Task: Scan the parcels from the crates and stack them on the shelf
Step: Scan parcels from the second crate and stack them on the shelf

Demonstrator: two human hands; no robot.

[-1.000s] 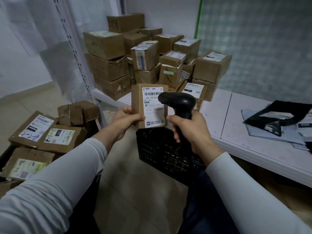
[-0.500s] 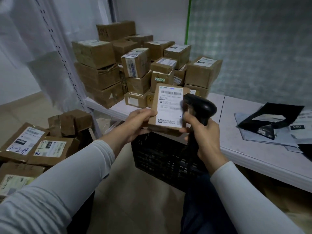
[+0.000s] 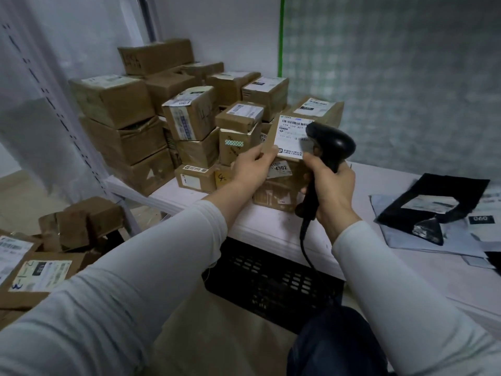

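Nearest in my feed are the person's white sleeves and, low on the right, a knee in dark trousers. At low left lies a heap of brown parcels with white labels, one of them marked with blue handwriting. Between the arms, a black plastic crate stands on the floor, partly under the front edge of the white shelf.

Over this edge both hands are busy. The left hand pinches the lower left corner of a flat cardboard parcel and holds it upright, with the white barcode label toward me. The right hand has its fingers wrapped round the handle of a black barcode scanner. The scanner head is close at the right side of the label and covers a part of it. The scanner cable hangs down from the handle, in front of the shelf edge. The held parcel is above a carton whose label reads 4302. Whether the two touch, I cannot tell.

Further right on the shelf a black mailer bag lies on grey mailer bags. Behind the hands and to the left, cardboard boxes stand stacked in several layers up to the white wall, most with shipping labels. A perforated white upright rises at far left. At the back on the right hangs a pale patterned sheet with a green strip along its left edge.
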